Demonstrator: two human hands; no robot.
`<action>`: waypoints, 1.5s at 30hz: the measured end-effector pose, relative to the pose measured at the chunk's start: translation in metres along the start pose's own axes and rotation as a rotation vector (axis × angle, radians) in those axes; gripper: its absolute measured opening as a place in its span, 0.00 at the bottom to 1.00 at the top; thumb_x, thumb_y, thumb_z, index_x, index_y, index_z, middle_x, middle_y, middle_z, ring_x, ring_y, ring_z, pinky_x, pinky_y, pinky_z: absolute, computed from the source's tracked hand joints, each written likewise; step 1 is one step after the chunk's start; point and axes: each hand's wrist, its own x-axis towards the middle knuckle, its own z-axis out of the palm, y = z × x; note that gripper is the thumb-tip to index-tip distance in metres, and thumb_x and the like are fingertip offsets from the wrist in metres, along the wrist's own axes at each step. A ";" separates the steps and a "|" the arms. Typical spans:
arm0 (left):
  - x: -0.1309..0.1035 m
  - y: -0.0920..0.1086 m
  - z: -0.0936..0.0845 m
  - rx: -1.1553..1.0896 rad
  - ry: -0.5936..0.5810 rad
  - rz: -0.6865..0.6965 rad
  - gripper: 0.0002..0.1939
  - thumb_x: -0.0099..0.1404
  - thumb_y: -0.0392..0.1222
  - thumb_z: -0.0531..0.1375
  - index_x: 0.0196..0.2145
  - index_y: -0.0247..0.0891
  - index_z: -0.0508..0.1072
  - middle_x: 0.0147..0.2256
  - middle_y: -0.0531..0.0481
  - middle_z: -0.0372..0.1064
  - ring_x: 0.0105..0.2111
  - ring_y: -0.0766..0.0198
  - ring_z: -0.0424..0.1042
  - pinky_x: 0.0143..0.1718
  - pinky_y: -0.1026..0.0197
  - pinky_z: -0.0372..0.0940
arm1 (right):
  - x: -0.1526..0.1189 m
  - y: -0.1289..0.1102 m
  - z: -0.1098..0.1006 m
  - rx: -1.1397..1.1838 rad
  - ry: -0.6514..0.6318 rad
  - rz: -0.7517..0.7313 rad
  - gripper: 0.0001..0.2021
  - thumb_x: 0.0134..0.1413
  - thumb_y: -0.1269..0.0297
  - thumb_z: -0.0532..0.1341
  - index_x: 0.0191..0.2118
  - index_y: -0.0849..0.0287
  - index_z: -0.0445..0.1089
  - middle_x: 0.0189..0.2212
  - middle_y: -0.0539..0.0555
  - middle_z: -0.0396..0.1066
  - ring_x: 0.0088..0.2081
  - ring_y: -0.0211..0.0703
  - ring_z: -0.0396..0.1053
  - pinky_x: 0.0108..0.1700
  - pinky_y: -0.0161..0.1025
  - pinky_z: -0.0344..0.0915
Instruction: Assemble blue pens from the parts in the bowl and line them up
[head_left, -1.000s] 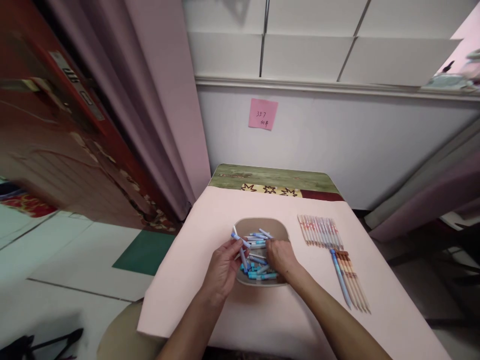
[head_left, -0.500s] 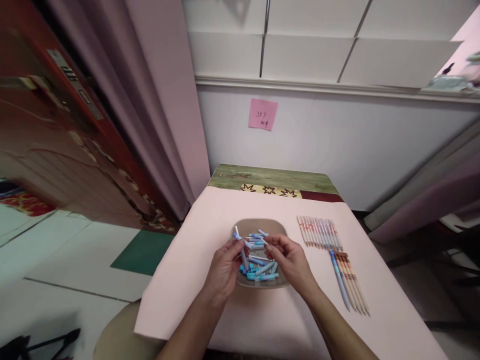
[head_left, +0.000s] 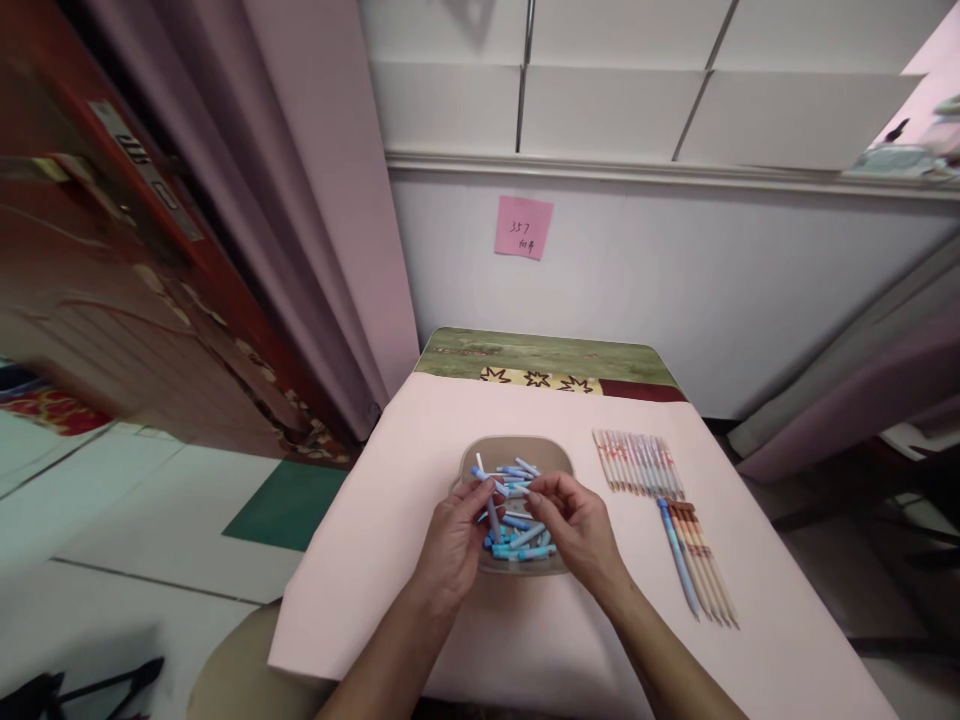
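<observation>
Over a grey-beige bin [head_left: 553,452] full of blue and white pen parts [head_left: 529,540], both hands work close together. My left hand [head_left: 456,525] pinches blue pen parts, one of which points up and left while another hangs down from the fingers. Thumb and fingers of my right hand [head_left: 574,515] close on a thin white piece, its tip near the left hand's parts. Whether the pieces touch is too small to tell.
On the pink-covered table [head_left: 405,450], a row of patterned pens [head_left: 637,465] lies right of the bin. Nearer are several brown-topped pens [head_left: 705,565] beside one blue pen [head_left: 679,560]. A pink note [head_left: 523,228] is on the wall.
My left hand has shifted slightly right, bringing its blue parts nearer my right hand. The right hand has barely moved; the view has shifted a little.
</observation>
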 end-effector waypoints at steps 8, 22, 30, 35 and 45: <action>0.001 -0.001 0.000 -0.004 0.011 0.030 0.11 0.48 0.41 0.70 0.28 0.32 0.76 0.25 0.49 0.72 0.25 0.67 0.68 0.27 0.65 0.63 | -0.008 -0.014 0.000 -0.342 0.013 -0.145 0.07 0.55 0.61 0.60 0.32 0.59 0.72 0.26 0.52 0.72 0.26 0.39 0.68 0.29 0.33 0.64; -0.004 -0.011 0.002 -0.043 -0.023 -0.073 0.13 0.48 0.44 0.70 0.30 0.33 0.78 0.28 0.47 0.75 0.28 0.64 0.72 0.30 0.64 0.65 | -0.011 -0.020 0.006 -0.471 0.086 -0.264 0.06 0.51 0.62 0.65 0.36 0.55 0.70 0.26 0.49 0.74 0.26 0.39 0.72 0.30 0.34 0.68; -0.004 -0.007 0.000 -0.049 -0.044 -0.095 0.12 0.50 0.41 0.70 0.31 0.32 0.78 0.29 0.46 0.75 0.28 0.65 0.72 0.33 0.63 0.66 | -0.010 -0.021 0.000 -0.399 0.020 -0.256 0.05 0.52 0.60 0.65 0.30 0.55 0.73 0.23 0.48 0.74 0.23 0.38 0.70 0.26 0.33 0.66; -0.006 -0.009 0.001 -0.028 -0.089 -0.090 0.12 0.51 0.43 0.69 0.31 0.33 0.78 0.30 0.45 0.75 0.33 0.60 0.73 0.36 0.62 0.66 | -0.012 -0.022 0.000 -0.471 0.004 -0.320 0.04 0.53 0.62 0.64 0.32 0.54 0.75 0.27 0.49 0.76 0.26 0.39 0.71 0.30 0.35 0.67; -0.010 -0.011 0.003 -0.048 -0.102 -0.128 0.11 0.53 0.42 0.68 0.31 0.32 0.79 0.32 0.42 0.77 0.31 0.61 0.73 0.36 0.61 0.66 | 0.007 -0.011 0.004 0.018 0.008 0.010 0.22 0.35 0.58 0.73 0.35 0.57 0.64 0.19 0.41 0.61 0.19 0.32 0.59 0.20 0.29 0.57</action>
